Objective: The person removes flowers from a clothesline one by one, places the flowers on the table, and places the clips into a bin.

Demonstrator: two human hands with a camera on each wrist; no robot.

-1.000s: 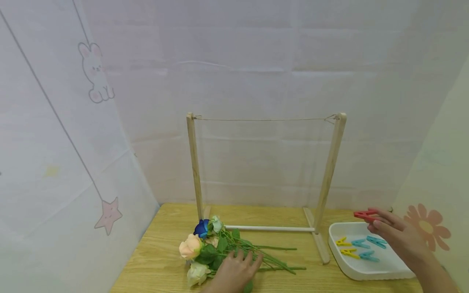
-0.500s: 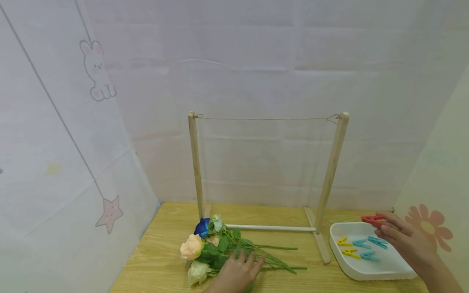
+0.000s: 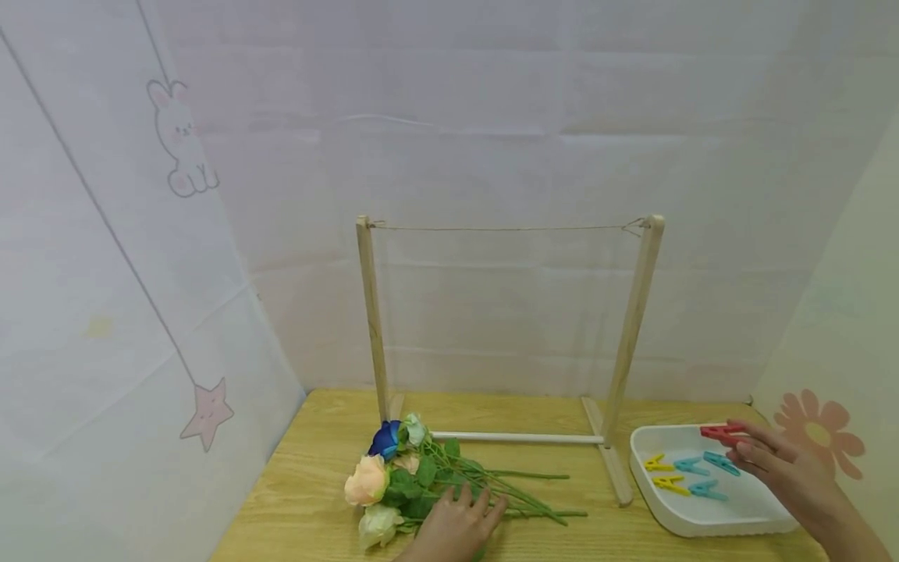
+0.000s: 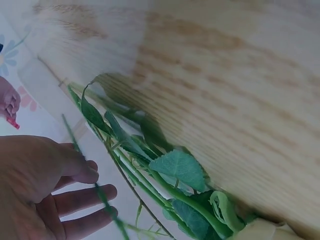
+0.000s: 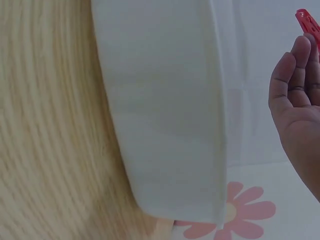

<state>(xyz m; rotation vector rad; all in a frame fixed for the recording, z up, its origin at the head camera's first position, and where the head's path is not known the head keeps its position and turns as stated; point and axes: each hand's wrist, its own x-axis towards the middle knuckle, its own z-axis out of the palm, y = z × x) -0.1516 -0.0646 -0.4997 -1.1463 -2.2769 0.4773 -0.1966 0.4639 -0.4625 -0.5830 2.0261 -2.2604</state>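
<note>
Several roses with green leafy stems lie on the table at lower centre: a blue rose (image 3: 384, 439), a peach rose (image 3: 366, 480) and a pale cream rose (image 3: 379, 525) among them. My left hand (image 3: 455, 521) rests over the stems (image 3: 520, 493), its fingers spread. In the left wrist view, a thin blurred stem (image 4: 104, 197) crosses in front of the thumb and fingers. My right hand (image 3: 794, 472) pinches a red clothespin (image 3: 719, 434) by its end, over a white tray (image 3: 702, 524). In the right wrist view, the clothespin (image 5: 309, 24) points up from the fingertips.
Yellow clothespins (image 3: 670, 485) and blue clothespins (image 3: 708, 490) lie inside the tray. Behind the flowers stands a wooden frame (image 3: 634, 328) with a thin string (image 3: 502, 229) tied across its top and a white bar (image 3: 516, 438) low down. Printed cloth (image 3: 477, 140) encloses the table.
My right hand has moved a little right and down with the red clothespin. My left hand has hardly moved over the stems.
</note>
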